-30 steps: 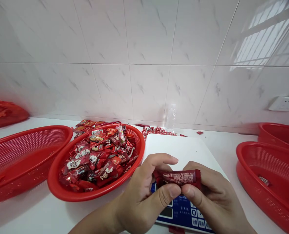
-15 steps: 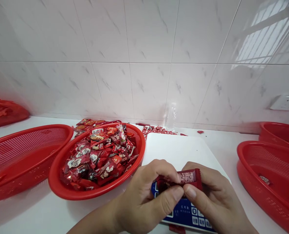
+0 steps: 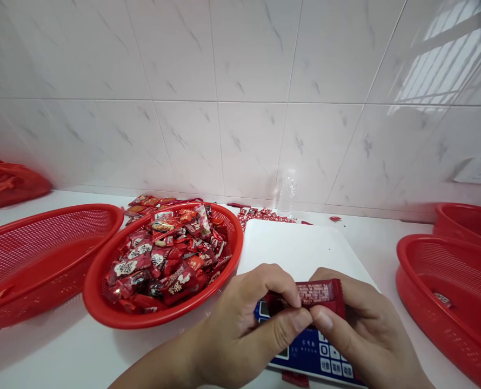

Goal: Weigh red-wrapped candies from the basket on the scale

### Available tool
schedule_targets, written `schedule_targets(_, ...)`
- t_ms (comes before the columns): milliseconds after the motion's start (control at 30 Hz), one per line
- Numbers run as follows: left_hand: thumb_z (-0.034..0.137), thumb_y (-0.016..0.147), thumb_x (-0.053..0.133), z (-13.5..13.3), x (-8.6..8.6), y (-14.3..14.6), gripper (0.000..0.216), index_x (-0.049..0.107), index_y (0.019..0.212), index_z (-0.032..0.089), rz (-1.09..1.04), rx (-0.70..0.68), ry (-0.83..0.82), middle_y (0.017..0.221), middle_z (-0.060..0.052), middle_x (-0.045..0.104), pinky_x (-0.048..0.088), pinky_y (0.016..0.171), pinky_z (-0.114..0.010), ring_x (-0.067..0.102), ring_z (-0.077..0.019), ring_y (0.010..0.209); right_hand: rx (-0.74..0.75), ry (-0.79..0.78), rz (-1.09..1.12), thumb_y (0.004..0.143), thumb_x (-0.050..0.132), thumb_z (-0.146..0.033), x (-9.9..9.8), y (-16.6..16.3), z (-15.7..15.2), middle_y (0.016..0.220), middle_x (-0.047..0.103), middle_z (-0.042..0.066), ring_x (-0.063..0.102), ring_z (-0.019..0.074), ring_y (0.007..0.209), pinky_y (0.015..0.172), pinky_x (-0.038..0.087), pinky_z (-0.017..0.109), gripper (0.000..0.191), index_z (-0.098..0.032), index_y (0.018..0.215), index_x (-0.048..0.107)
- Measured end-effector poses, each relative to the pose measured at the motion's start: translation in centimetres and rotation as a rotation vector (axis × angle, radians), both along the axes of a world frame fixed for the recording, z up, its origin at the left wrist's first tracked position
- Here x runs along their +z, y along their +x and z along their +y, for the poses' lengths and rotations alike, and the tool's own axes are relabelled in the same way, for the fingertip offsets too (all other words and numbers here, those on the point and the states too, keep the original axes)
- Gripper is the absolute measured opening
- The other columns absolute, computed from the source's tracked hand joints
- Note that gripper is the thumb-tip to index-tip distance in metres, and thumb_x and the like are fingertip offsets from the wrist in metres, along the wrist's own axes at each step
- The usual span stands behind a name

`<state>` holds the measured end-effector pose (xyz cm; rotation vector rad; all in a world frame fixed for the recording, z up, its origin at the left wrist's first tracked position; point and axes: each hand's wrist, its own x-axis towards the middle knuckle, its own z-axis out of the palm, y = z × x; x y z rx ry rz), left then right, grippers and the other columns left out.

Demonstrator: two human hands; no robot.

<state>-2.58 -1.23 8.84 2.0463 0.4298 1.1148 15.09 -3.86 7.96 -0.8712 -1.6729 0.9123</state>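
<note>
Surface [image 3: 62,356] across the lower frame carries a red basket [image 3: 114,320], left of centre, heaped with wrapped sweets [image 3: 171,265], and a scale [image 3: 293,240], right of centre. Over the scale, both hands are nearly closed: the left hand [image 3: 244,332] pinches the left part of a dark red packet [image 3: 317,293]; the right hand [image 3: 370,329] grips its right part, fingers partly hidden. The packet looks light, thin-skinned and slippery; its ends probably give the safest hold.
</note>
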Motion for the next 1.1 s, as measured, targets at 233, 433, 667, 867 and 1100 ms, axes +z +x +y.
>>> schedule_targets(233,0.006,0.078,0.062,0.29,-0.16,0.12,0.026,0.053,0.095,0.024,-0.080,0.103,0.172,0.114,-0.006,0.053,0.048,0.083,-0.031,0.052,-0.0196,0.104,-0.058,0.068,-0.024,0.085,0.056,-0.034,0.06,-0.02,0.00,0.064,0.054,0.000,0.050,0.0124,0.057,0.050,0.041,0.023,0.020,-0.019,0.070,0.057)
schedule_targets(433,0.003,0.073,0.065,-0.02,0.01,0.08,0.026,0.053,0.084,0.023,-0.111,0.163,0.149,0.111,-0.004,0.056,0.047,0.090,-0.033,0.044,-0.0219,0.117,-0.071,0.093,-0.053,0.085,0.056,-0.030,0.25,-0.01,-0.11,0.063,0.051,-0.001,0.048,0.0109,0.055,0.049,0.039,0.022,0.017,-0.020,0.072,0.059)
schedule_targets(667,0.001,0.072,0.066,-0.17,0.66,0.12,0.024,0.053,0.074,0.020,-0.155,0.111,0.034,0.115,-0.002,0.053,0.046,0.090,-0.033,0.048,-0.0222,0.115,-0.064,0.120,-0.059,0.085,0.056,-0.030,0.18,-0.03,0.03,0.064,0.053,-0.001,0.048,0.0109,0.055,0.048,0.038,0.022,0.018,-0.020,0.071,0.059)
schedule_targets(867,0.002,0.074,0.065,-0.30,0.41,0.29,0.024,0.048,0.071,0.018,-0.191,0.065,-0.089,0.113,0.000,0.051,0.048,0.084,-0.029,0.055,-0.0178,0.106,-0.079,0.109,-0.076,0.085,0.056,-0.032,0.03,0.04,-0.08,0.062,0.053,0.000,0.048,0.0108,0.052,0.046,0.038,0.021,0.020,-0.019,0.070,0.060)
schedule_targets(1100,0.000,0.074,0.064,-0.15,0.42,0.27,0.023,0.050,0.073,0.019,-0.209,0.058,-0.080,0.112,-0.002,0.052,0.048,0.084,-0.029,0.051,-0.0210,0.113,-0.078,0.097,-0.104,0.085,0.056,-0.032,0.16,0.11,-0.08,0.063,0.052,-0.001,0.048,0.0108,0.054,0.047,0.039,0.022,0.020,-0.019,0.071,0.060)
